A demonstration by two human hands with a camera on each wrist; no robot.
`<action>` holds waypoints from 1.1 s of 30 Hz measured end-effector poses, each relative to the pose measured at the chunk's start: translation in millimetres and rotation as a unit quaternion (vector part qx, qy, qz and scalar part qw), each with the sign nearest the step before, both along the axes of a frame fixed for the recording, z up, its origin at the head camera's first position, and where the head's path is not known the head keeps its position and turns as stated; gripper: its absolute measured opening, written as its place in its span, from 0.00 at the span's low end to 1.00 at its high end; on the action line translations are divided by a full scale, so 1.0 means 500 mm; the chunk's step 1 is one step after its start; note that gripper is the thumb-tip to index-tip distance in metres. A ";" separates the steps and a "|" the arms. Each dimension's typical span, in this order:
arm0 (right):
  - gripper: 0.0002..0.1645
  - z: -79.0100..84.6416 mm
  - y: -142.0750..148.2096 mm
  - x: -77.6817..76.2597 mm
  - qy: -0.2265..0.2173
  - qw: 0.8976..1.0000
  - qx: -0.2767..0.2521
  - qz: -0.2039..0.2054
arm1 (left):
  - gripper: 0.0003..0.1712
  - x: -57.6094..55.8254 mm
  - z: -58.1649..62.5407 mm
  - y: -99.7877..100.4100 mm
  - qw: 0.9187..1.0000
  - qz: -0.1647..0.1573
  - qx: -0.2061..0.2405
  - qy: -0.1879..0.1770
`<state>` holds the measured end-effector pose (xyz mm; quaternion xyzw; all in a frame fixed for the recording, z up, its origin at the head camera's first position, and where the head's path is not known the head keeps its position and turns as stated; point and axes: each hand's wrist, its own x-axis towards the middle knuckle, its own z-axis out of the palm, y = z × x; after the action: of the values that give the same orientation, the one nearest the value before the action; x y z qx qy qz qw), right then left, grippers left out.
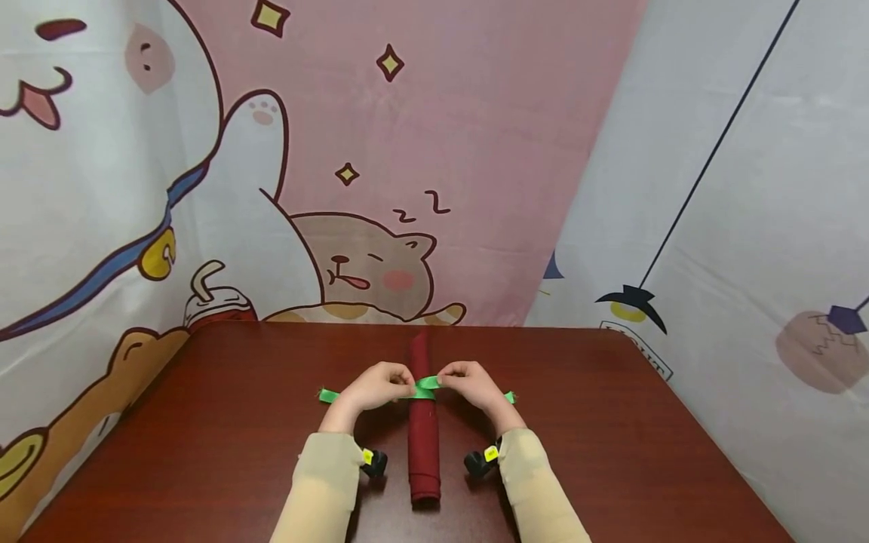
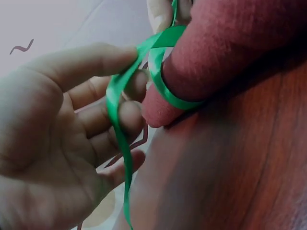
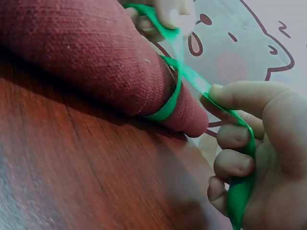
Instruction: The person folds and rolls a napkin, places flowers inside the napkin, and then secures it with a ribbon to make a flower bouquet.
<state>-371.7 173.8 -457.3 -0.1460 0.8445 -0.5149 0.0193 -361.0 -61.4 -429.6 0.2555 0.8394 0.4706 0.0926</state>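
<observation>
A dark red rolled cloth [image 1: 424,445] lies lengthwise on the table, its near end toward me. Round its upper part passes a green ribbon [image 1: 425,388], whose two ends cross on top of the roll. On the left side my left hand [image 1: 377,388] pinches one ribbon end between thumb and forefinger; its tail hangs down past the palm in the left wrist view. From the right, my right hand [image 1: 475,386] pinches the other end, and the tail runs across the curled fingers [image 3: 233,163] in the right wrist view. The ribbon's underside is hidden beneath the roll.
The brown wooden table [image 1: 224,437] stretches out on both sides of the roll. Behind it hangs a cloth backdrop [image 1: 489,151] with cartoon animals. Small black wrist cameras [image 1: 480,463] sit under both wrists, close to the roll.
</observation>
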 end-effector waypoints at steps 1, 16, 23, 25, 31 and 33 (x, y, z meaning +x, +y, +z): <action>0.08 0.002 -0.002 0.001 0.002 1.000 -0.005 -0.004 | 0.04 0.000 0.002 0.002 1.000 -0.005 0.000 0.004; 0.07 0.002 -0.003 0.001 0.001 1.000 -0.001 -0.016 | 0.03 0.000 0.004 0.009 0.999 0.024 -0.022 0.038; 0.07 0.033 -0.005 0.027 0.010 1.000 0.007 -0.001 | 0.06 -0.002 -0.012 0.010 0.995 0.079 -0.047 0.041; 0.07 0.034 -0.005 0.027 0.011 1.000 0.010 0.001 | 0.07 -0.003 -0.015 0.011 0.995 0.079 -0.048 0.045; 0.07 0.007 0.006 0.004 0.004 1.000 -0.002 0.008 | 0.20 -0.005 -0.018 0.013 0.996 0.047 -0.047 0.054; 0.07 0.009 0.008 0.003 -0.002 1.000 -0.008 0.016 | 0.21 -0.005 -0.018 0.014 0.996 0.041 -0.051 0.054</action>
<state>-370.1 177.6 -452.7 -0.1586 0.8378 -0.5217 0.0275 -363.7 -54.3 -438.9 0.2411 0.8757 0.4164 0.0406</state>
